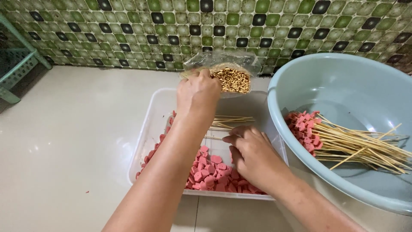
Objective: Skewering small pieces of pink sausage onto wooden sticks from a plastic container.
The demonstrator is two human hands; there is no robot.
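Mostly occluded view: the left hand [198, 94] covers the near side of the clear plastic bag [223, 64], so I can't see how the fingers wrap it. Only the knuckles and back of the hand show. The bag is full of bamboo skewers [232, 80] seen end-on, blunt tips facing the camera. It sits at the far edge of the clear plastic tub [150, 124], against the green and black tiled wall [128, 30]. Left hand is clamped on the bag's left part; the bag sticks out to the right of and above the fingers.

Right hand [253, 152] hovers low over the tub, fingers curled inward, thumb and index pinched on a thin skewer [213, 138] that runs out to the left of the fingertips. The pinch point itself is hard to resolve. More loose skewers [231, 120] lie across the tub between the two hands, partly hidden by the left wrist.

Pink sausage slices [210, 174] cover the tub's bottom; both forearms hide part of them.

Right side: pale blue basin [343, 86], cut off by the frame edge, holds a pile of finished skewers [356, 144] with pink pieces at their left ends. Far left, a green plastic rack [17, 68], only a corner visible. Everything sits on a cream floor [73, 141].
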